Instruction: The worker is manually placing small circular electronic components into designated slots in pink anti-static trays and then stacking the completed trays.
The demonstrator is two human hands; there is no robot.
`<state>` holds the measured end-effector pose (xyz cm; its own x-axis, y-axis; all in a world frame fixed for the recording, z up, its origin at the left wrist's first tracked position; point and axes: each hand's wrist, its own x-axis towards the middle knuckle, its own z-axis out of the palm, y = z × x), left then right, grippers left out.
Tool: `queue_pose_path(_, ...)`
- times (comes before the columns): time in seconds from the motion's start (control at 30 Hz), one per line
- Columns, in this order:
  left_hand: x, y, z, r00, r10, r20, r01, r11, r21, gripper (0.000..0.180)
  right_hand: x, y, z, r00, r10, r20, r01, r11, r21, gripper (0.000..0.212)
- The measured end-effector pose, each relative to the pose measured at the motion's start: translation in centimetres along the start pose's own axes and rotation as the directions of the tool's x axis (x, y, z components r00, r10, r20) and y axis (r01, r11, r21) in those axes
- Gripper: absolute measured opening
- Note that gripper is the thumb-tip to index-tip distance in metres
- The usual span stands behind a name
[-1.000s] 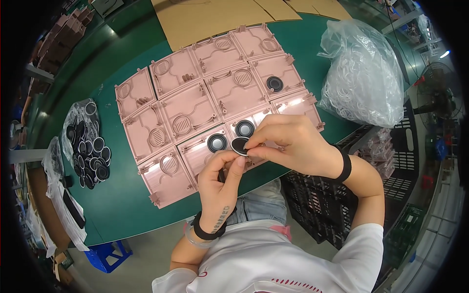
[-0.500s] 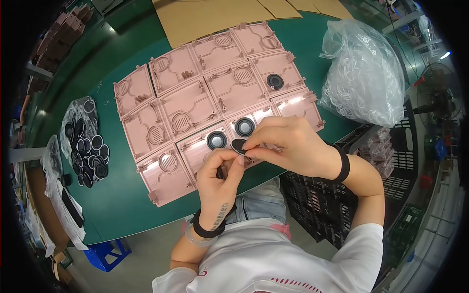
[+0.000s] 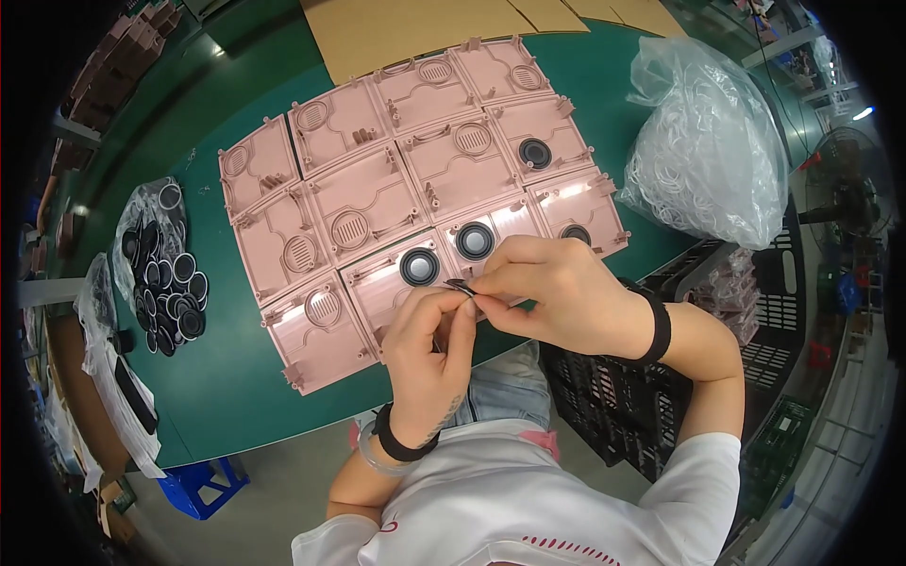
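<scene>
Between the fingertips of both my hands is a small round black disc (image 3: 459,284), seen nearly edge-on. My left hand (image 3: 427,344) pinches its near side, and my right hand (image 3: 557,288) pinches it from the right. Beneath them lie pink plastic panels (image 3: 363,203) in joined rows, with round slotted grilles and small posts. Just beyond my fingers, round black speakers (image 3: 420,267) sit on two front panels. Another speaker (image 3: 535,154) rests on a panel at the right, and one more (image 3: 576,232) is partly hidden behind my right hand.
On the green table (image 3: 226,396), a heap of black discs with white rims (image 3: 170,302) spills from a clear bag at the left. A plastic bag of white rings (image 3: 703,160) stands at the right. Cardboard (image 3: 415,33) lies at the back; black crates (image 3: 613,396) stand below right.
The black disc has tipped from showing its face to nearly edge-on. My right hand has shifted slightly, uncovering part of a speaker on the right front panel.
</scene>
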<state>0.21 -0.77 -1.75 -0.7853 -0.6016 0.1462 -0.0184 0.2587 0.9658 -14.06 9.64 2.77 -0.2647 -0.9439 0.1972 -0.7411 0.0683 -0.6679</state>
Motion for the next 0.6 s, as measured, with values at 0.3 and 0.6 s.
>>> queue_pose_path(0.3, -0.14, -0.30, 0.24, 1.000, -0.030, -0.008, 0.030, 0.998, -0.051, 0.005, 0.06, -0.04, -0.10, 0.998, 0.052, 0.037, -0.055, 0.996, 0.065, 0.016)
queue_pose_path(0.6, -0.31, -0.37, 0.30, 0.997, -0.066, -0.049, 0.064, 0.997, -0.041, 0.008, 0.46, -0.62, -0.19, 0.987, 0.160, 0.004, -0.158, 0.974, 0.160, 0.018)
